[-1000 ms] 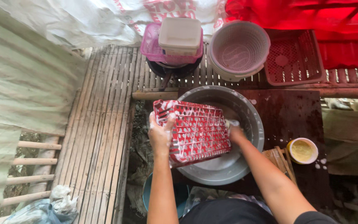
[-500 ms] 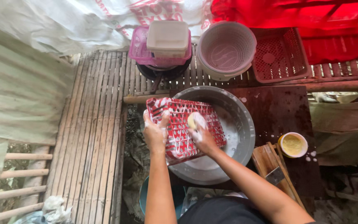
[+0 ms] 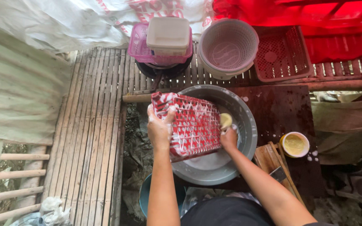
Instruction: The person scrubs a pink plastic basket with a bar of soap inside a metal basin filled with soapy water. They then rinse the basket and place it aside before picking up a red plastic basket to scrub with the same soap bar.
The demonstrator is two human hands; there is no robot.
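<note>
Left hand (image 3: 160, 129) fingers closed around the left edge of the red lattice tray (image 3: 187, 124), thumb side over the soapy face, gripping it tilted on edge over the grey metal basin (image 3: 244, 144). Right hand (image 3: 228, 138) fingers curled shut on a yellow sponge (image 3: 225, 120), pressed against the tray's right edge at about 3 o'clock of the tray. Tray sits at centre frame, covered in white suds, its lower part down in the basin, its top corner sticking past the basin rim at 10 o'clock. Basin rim close on all sides of the tray; a little open basin room at 3 to 5 o'clock, sudsy water at 6 o'clock. Slatted bamboo surface (image 3: 91, 134) runs wide at 9 o'clock of the basin. Dark wet board (image 3: 277, 113) at 3 o'clock, small yellow-filled cup (image 3: 294, 145) on it, well apart from the right hand. At 12 o'clock, near the basin: pink basket (image 3: 141, 48) with a whitish lidded box (image 3: 168, 35) on top, round pale colander (image 3: 228, 48), red lattice tray at the back (image 3: 281, 52). Both forearms come up from 6 o'clock, left one straight, right one angled in from 5 o'clock, wrist bent inward. Teal tub (image 3: 145, 196) partly hidden under the left forearm.
</note>
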